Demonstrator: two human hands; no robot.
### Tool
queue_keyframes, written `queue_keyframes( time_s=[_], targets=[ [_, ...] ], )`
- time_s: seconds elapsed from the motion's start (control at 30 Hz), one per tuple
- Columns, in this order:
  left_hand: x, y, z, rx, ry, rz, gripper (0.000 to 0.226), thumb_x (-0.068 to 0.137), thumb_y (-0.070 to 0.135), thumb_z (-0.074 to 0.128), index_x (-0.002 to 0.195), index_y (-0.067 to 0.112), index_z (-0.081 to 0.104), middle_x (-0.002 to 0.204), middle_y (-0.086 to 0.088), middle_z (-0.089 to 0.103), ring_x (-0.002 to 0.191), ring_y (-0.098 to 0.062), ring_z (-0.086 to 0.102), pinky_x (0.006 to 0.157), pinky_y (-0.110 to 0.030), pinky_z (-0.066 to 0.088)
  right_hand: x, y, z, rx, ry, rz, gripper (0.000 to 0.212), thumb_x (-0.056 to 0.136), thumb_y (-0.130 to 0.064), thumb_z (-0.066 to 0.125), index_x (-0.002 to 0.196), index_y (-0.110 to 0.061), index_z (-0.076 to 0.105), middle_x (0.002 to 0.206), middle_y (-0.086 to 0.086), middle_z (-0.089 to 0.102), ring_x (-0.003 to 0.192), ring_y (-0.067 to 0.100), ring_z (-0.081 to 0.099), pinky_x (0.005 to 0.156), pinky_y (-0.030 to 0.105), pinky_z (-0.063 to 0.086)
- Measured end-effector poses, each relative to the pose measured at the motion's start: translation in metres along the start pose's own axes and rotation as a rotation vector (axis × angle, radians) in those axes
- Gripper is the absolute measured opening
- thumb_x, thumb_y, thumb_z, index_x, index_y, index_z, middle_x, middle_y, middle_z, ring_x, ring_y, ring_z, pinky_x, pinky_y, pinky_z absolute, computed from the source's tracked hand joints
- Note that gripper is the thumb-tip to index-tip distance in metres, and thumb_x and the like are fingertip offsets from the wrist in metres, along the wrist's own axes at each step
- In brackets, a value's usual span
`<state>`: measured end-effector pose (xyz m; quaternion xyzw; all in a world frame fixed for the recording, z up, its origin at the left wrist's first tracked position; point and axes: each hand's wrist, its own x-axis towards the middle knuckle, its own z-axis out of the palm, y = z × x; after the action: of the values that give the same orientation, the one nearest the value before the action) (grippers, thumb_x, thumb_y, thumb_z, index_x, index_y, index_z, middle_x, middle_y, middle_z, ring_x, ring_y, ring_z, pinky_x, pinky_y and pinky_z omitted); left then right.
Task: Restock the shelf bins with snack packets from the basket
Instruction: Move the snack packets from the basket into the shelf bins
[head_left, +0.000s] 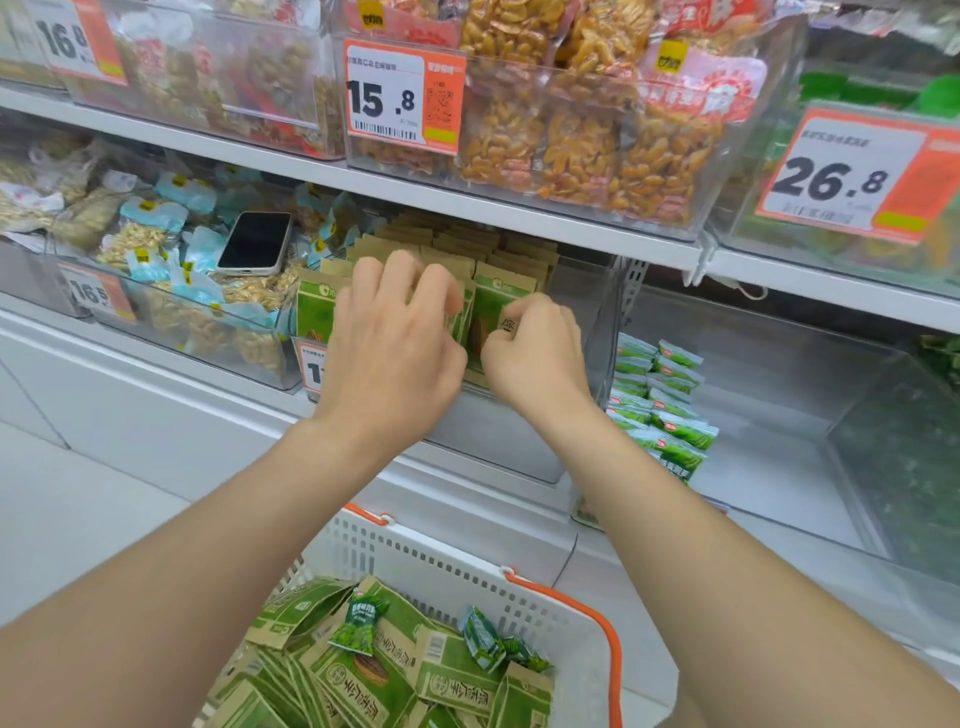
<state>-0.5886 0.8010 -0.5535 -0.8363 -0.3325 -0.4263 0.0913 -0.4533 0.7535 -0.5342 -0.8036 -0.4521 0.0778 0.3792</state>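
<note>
**Squaring Up the Front Row**

Seen reaching into the clear bin (597, 322) on the middle shelf, well above the basket (467, 566) and its heap of loose packets (363, 680) yet to be shelved. Gripping with the left hand (395, 332), fingers curled over the tops of the front-row packets (501, 296). Pressing in with the right hand (530, 348), fingers bent at the front packet's right edge, pinch or mere push impossible to tell. Probably standing the row upright. Risks tipping that row forward over the bin's front wall if released unevenly, or crumpling the paper tops under too hard a squeeze. Could also jostle the phone (255, 242) resting on bags in the neighbouring bin.
</note>
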Motion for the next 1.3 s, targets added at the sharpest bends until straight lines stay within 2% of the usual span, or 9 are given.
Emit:
queue_keyframes(
  time_s=[0.17,0.37,0.57,0.73,0.77,0.83,0.9,0.97,1.3],
  targets=[
    [-0.029,0.002,0.003,-0.094,-0.434,-0.219,0.005,0.090,0.034,0.058,0.090,0.029,0.058,0.080,0.004,0.067,0.078,-0.029,0.064,0.062,-0.039,0.054,-0.047,0.003,-0.027,-0.186,-0.108,-0.220,0.025,0.074,-0.030,0.045,0.077,-0.022,0.068,0.084,0.006,0.070,0.090,0.032,0.065,0.078,0.038,0.058],
    [-0.086,0.032,0.026,-0.046,-1.036,-0.100,0.002,0.091,0.036,0.059,0.091,0.036,0.057,0.104,0.000,0.069,0.099,-0.027,0.066,0.077,-0.036,0.054,-0.095,0.064,-0.027,-0.647,-0.661,-0.372,0.015,0.088,-0.028,0.054,0.093,-0.018,0.064,0.084,0.005,0.051,0.095,0.034,0.063,0.070,0.036,0.053],
    [-0.159,0.076,0.051,0.000,-1.388,0.055,0.013,0.092,0.028,0.059,0.098,0.022,0.068,0.099,-0.001,0.066,0.099,-0.028,0.066,0.075,-0.037,0.053,-0.152,0.135,-0.002,-0.928,-1.019,-0.440,0.013,0.095,-0.011,0.054,0.083,-0.015,0.053,0.079,0.002,0.048,0.062,0.018,0.049,0.052,0.029,0.039],
    [-0.231,0.108,0.066,0.148,-1.600,0.239,0.017,0.097,0.017,0.054,0.080,0.018,0.051,0.083,-0.002,0.052,0.068,-0.020,0.051,0.058,-0.036,0.046,-0.190,0.165,0.018,-1.035,-1.225,-0.437,0.023,0.098,-0.009,0.056,0.077,-0.017,0.049,0.083,0.001,0.051,0.067,0.019,0.050,0.054,0.032,0.043],
    [-0.243,0.111,0.068,0.197,-1.642,0.296,0.007,0.098,0.015,0.055,0.092,0.016,0.058,0.092,-0.003,0.055,0.075,-0.022,0.056,0.063,-0.038,0.051,-0.195,0.169,0.019,-1.053,-1.261,-0.434,0.021,0.098,-0.009,0.055,0.079,-0.016,0.052,0.083,0.001,0.051,0.067,0.019,0.049,0.054,0.032,0.042],
    [-0.270,0.107,0.077,0.262,-1.715,0.393,0.039,0.096,0.007,0.063,0.134,0.014,0.058,0.137,-0.015,0.051,0.108,-0.033,0.062,0.077,-0.043,0.057,-0.201,0.175,0.018,-1.073,-1.320,-0.430,0.018,0.099,-0.006,0.051,0.083,-0.014,0.053,0.082,0.002,0.049,0.066,0.018,0.045,0.052,0.031,0.038],
    [-0.290,0.102,0.082,0.305,-1.780,0.467,0.078,0.094,0.002,0.066,0.161,0.023,0.032,0.170,-0.016,0.011,0.135,-0.048,0.048,0.091,-0.049,0.057,-0.203,0.177,0.014,-1.051,-1.330,-0.430,0.024,0.099,-0.004,0.049,0.078,-0.014,0.047,0.078,0.002,0.046,0.062,0.017,0.040,0.052,0.029,0.034],
    [-0.303,0.098,0.082,0.342,-1.802,0.495,0.086,0.097,-0.001,0.062,0.165,0.026,0.017,0.173,-0.013,-0.006,0.137,-0.051,0.045,0.095,-0.050,0.057,-0.200,0.178,0.011,-1.024,-1.312,-0.425,0.026,0.098,-0.002,0.049,0.075,-0.013,0.045,0.075,0.002,0.044,0.060,0.017,0.036,0.052,0.029,0.033],
    [-0.303,0.084,0.090,0.275,-1.724,0.488,0.056,0.093,0.001,0.069,0.146,0.007,0.050,0.158,-0.021,0.027,0.127,-0.040,0.052,0.103,-0.045,0.051,-0.184,0.168,0.000,-0.953,-1.257,-0.474,0.020,0.095,-0.001,0.051,0.078,-0.012,0.051,0.072,0.003,0.046,0.059,0.018,0.039,0.051,0.030,0.036]
  ],
)
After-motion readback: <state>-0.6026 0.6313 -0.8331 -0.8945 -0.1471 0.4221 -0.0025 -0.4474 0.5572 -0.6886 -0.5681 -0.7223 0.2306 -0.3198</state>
